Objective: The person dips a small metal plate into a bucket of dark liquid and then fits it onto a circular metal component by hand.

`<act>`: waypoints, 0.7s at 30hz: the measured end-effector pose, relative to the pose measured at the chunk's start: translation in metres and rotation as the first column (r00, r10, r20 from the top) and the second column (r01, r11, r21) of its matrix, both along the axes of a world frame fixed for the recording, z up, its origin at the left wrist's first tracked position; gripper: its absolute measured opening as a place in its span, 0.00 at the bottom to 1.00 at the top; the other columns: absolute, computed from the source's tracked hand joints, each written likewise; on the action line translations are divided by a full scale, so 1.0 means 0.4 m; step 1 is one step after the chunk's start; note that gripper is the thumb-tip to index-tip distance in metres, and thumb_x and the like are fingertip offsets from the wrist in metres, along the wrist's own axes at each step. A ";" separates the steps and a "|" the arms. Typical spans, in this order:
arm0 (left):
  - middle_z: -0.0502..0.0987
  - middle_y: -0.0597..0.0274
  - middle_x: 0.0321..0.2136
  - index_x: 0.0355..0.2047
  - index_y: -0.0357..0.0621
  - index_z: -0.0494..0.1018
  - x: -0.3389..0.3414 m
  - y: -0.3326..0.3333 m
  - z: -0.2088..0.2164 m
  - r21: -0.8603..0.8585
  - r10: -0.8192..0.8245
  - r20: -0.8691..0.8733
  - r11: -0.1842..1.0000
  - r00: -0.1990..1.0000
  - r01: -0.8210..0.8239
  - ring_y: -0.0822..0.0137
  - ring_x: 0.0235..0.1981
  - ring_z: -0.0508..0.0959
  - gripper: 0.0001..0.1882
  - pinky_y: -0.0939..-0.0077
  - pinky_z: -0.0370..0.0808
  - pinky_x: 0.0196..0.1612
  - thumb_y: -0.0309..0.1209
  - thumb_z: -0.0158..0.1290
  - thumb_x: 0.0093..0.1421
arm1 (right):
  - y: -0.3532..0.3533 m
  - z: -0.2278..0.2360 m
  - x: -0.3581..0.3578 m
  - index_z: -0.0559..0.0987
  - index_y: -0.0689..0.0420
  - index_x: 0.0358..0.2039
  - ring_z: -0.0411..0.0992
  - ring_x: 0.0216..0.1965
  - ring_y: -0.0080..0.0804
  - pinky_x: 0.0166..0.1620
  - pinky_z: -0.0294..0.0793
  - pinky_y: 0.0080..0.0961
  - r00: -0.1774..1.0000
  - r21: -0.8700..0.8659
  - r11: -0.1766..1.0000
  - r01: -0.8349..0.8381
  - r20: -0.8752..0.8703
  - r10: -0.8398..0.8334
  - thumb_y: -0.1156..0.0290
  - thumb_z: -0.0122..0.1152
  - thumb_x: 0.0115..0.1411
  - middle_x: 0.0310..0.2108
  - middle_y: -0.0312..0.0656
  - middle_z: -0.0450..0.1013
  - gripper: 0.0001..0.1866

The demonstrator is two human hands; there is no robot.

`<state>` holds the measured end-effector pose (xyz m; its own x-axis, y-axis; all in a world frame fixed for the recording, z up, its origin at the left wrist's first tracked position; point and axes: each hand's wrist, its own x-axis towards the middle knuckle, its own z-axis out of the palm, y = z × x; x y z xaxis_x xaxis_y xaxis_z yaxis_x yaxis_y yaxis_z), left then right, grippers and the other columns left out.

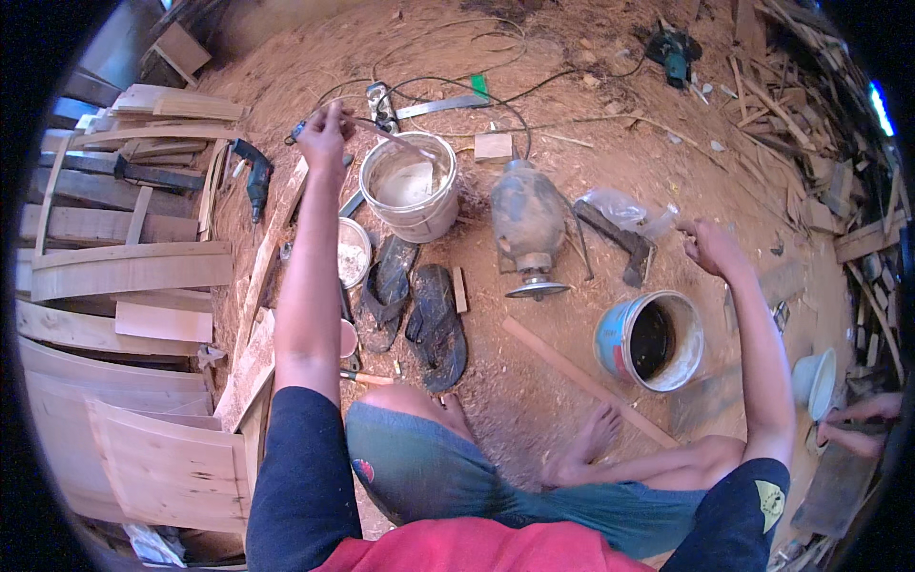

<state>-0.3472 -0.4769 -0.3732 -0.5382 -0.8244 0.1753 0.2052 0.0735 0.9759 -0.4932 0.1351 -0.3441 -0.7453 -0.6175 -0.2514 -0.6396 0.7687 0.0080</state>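
Observation:
My left hand (324, 135) is closed round one end of a thin, flat stick (391, 135). The stick's other end reaches over a whitish plastic bucket (419, 227) with pale, crusted matter inside. Off to the right, my right hand (715, 250) is raised with curled fingers, close to a crumpled clear plastic bag (624, 205). Whether those fingers pinch its edge or something small, I cannot tell. Below that hand, a blue and white tin (618, 345) holds something dark. Between the buckets lies a dusty grinder motor (526, 214) with a metal disc (538, 287).
Black sandals (437, 329) lie before my knees, beside a lidless tub (354, 253). A drill (254, 181) and curved wooden panels (133, 272) are at left. A power strip (381, 103) and cables lie behind. Scrap wood heaps along the right; another person's hands (853, 439) show there, near a pale basin (815, 381).

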 end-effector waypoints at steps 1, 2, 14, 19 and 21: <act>0.79 0.62 0.27 0.33 0.38 0.78 0.017 0.015 0.047 -0.056 -0.029 -0.036 0.998 0.999 0.027 0.74 0.25 0.77 0.11 0.80 0.77 0.29 0.34 0.55 0.62 | -0.004 -0.001 0.006 0.77 0.56 0.46 0.73 0.44 0.53 0.48 0.73 0.44 1.000 -0.001 1.000 0.000 0.007 0.000 0.73 0.54 0.52 0.41 0.55 0.74 0.18; 0.79 0.62 0.27 0.33 0.38 0.78 0.036 0.029 0.082 -0.061 -0.026 -0.030 0.998 0.999 0.024 0.74 0.25 0.77 0.11 0.80 0.77 0.29 0.34 0.55 0.62 | -0.015 0.005 0.012 0.77 0.56 0.45 0.73 0.44 0.53 0.48 0.73 0.44 1.000 0.016 1.000 0.011 0.012 -0.011 0.73 0.55 0.52 0.40 0.54 0.74 0.18; 0.78 0.62 0.30 0.33 0.42 0.75 0.458 0.062 -0.040 0.484 0.195 -0.442 0.873 0.875 0.050 0.69 0.31 0.79 0.05 0.74 0.81 0.38 0.29 0.56 0.60 | -0.122 0.024 0.029 0.77 0.59 0.45 0.76 0.37 0.43 0.42 0.74 0.36 0.993 -0.207 0.977 -0.045 0.100 0.067 0.71 0.56 0.56 0.36 0.52 0.77 0.16; 0.79 0.63 0.28 0.35 0.41 0.75 0.467 0.402 -0.083 0.832 0.141 -0.340 0.506 0.930 0.227 0.72 0.28 0.79 0.05 0.81 0.80 0.33 0.26 0.57 0.58 | -0.334 0.045 0.160 0.79 0.60 0.43 0.75 0.34 0.32 0.39 0.74 0.28 0.935 -0.570 0.822 0.016 0.301 0.190 0.64 0.58 0.59 0.38 0.45 0.77 0.16; 0.79 0.65 0.26 0.34 0.44 0.75 0.439 0.489 -0.087 0.764 -0.116 -0.323 0.553 0.939 0.331 0.74 0.26 0.78 0.04 0.84 0.75 0.28 0.27 0.58 0.58 | -0.447 0.046 0.254 0.78 0.60 0.46 0.74 0.34 0.27 0.37 0.74 0.25 0.842 -0.617 0.786 0.030 0.439 0.313 0.59 0.56 0.63 0.39 0.41 0.76 0.19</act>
